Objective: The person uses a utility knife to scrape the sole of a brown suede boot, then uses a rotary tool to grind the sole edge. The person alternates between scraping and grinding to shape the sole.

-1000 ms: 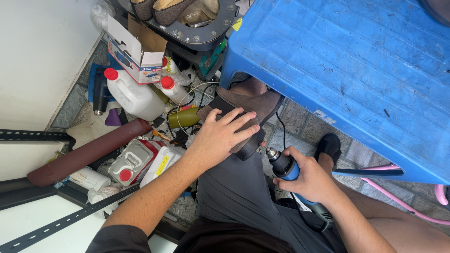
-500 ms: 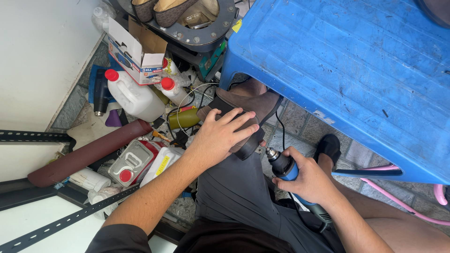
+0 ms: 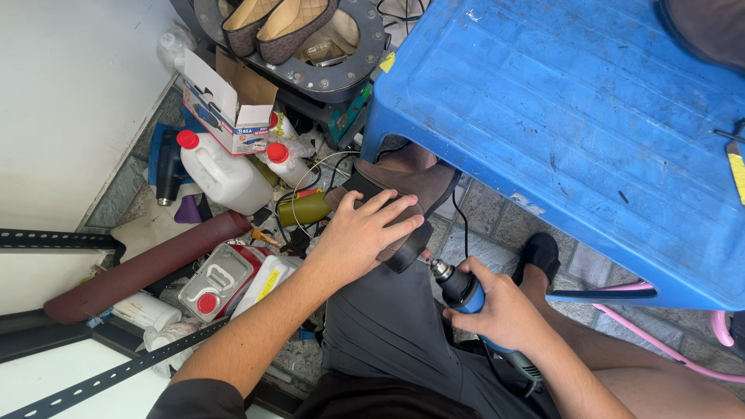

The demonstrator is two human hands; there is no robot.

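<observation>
The left hand (image 3: 365, 233) lay flat on a brown shoe (image 3: 403, 180), fingers spread wide over its top and pressed down, prob. to keep the shoe steady against the knee while the tool worked at its dark heel (image 3: 405, 254). The shoe rested on the person's lap, on the grey trousers (image 3: 388, 326), with its front end going under the edge of the blue plastic table (image 3: 574, 132). The right hand (image 3: 500, 310) was wrapped tight around a blue rotary tool (image 3: 459, 289), all fingers curled on the body, and the metal tip pointed up-left at the heel; if the tip touched the heel or stayed just beside it, I could not tell, the spot was too small. The tool's cord went back under the forearm, so it stayed out of the work area. Room was narrow: the table edge closed the right side and the top, and on the left, near the shoe, the floor held much stuff, e.g. a white jug with red cap (image 3: 221, 174), a green can (image 3: 305, 208), a flat metal tin (image 3: 213, 281), a dark red roll (image 3: 140, 268) and an open cardboard box (image 3: 229, 109). The free space was mostly over the lap, between both hands and the body. A black sandal (image 3: 539, 252) was on the tiles under the table.
</observation>
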